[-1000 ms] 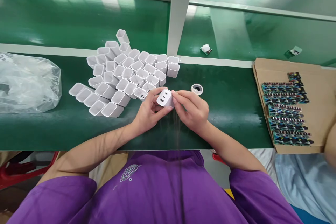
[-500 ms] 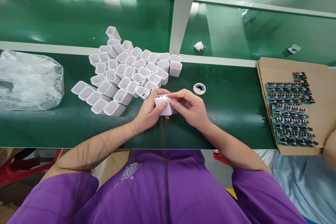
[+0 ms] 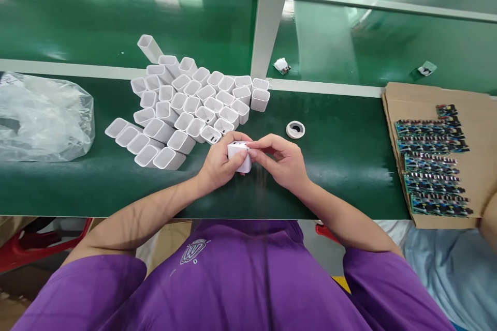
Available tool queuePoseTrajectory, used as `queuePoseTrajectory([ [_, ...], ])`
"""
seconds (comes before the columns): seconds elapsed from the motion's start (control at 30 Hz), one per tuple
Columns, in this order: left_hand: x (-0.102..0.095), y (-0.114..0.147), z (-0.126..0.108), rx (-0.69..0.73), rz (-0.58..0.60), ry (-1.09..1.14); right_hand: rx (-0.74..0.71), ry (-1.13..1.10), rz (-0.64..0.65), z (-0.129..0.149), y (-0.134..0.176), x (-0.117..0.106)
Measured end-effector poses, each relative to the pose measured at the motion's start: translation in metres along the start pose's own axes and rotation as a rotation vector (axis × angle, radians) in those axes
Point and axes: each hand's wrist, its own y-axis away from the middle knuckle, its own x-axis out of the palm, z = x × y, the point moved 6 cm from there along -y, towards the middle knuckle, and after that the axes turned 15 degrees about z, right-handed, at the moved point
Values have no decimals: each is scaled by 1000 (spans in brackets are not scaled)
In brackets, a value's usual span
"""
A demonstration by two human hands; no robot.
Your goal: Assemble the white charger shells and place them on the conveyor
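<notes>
My left hand [image 3: 221,161] wraps around a white plastic charger housing [image 3: 239,159], its face with small dark port slots turned up. Against the upper right edge of that housing, my right hand [image 3: 280,159] has thumb and index finger pinched together. Whatever lies between those fingertips is too small to make out. Just beyond my left hand stands a cluster of white open-topped housings [image 3: 192,105], several rows deep. Port slots show inside a few of the nearest ones. A roll of white tape [image 3: 295,130] lies behind my right hand.
On the left lies a clear plastic bag [image 3: 46,119]. At right, a cardboard sheet [image 3: 476,165] carries rows of circuit boards [image 3: 433,160], with another person's arm [image 3: 488,209] beside it. Behind a metal rail, the far green belt [image 3: 330,41] holds a small white-wrapped part [image 3: 281,65].
Loose pieces on the far belt, including one white housing, have shifted left. The held housing has tilted and moved slightly left. My right fingers stay pinched at its edge.
</notes>
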Motion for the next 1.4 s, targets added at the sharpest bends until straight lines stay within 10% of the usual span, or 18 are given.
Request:
queuePoseTrajectory([
  [1.03, -8, 2, -20, 273, -143, -224, -211, 162, 23, -8, -4, 3],
  [1.4, 2, -11, 7, 17, 19, 399, -369, 620, -176, 18, 4, -1],
])
